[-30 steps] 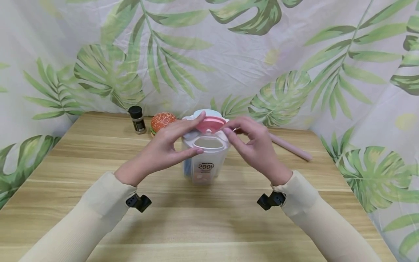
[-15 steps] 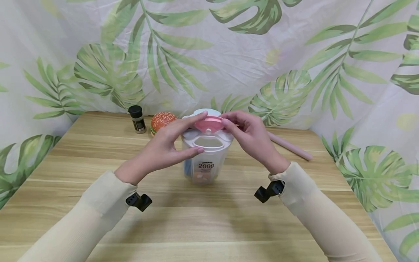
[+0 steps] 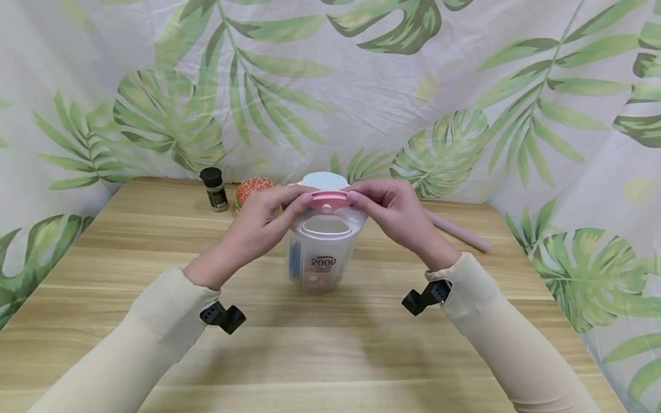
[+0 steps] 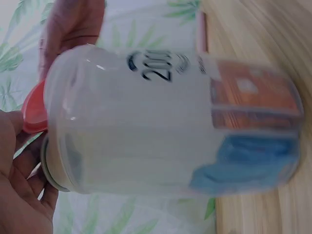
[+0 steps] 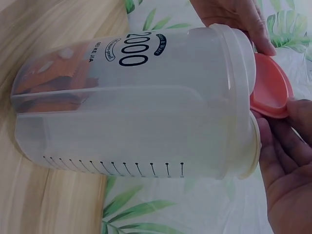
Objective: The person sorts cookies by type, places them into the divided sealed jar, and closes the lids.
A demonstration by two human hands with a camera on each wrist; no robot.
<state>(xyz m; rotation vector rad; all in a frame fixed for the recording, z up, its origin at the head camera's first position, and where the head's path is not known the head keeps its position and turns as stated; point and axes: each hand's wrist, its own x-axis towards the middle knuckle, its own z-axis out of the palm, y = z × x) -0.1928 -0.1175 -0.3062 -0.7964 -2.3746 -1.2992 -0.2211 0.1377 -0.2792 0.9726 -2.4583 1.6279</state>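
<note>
A clear plastic storage container [image 3: 322, 244] printed "2000" stands upright on the wooden table [image 3: 320, 355]. Its pink flip cap [image 3: 330, 199] is raised, and the oval opening before it shows. My left hand [image 3: 253, 226] pinches the cap's left edge between thumb and fingers. On the other side, my right hand [image 3: 400, 221] pinches the right edge, its thumb on the near face. Through the wall, orange packets [image 5: 58, 73] and something blue [image 4: 253, 156] show at the bottom in separate compartments. A pale blue cap [image 3: 324, 181] lies at the back of the lid.
A black-capped spice jar [image 3: 214, 189] stands at the back left. Beside it, a sesame-topped toy-like burger [image 3: 253, 189] is partly hidden by my left hand. A pinkish rod [image 3: 459, 230] lies right of the container. A leaf-patterned cloth [image 3: 289, 86] hangs behind the table.
My left thumb has risen from the container's front rim to the pink cap. My right hand has shifted onto the cap's right edge. The cap has tilted down a little toward me.
</note>
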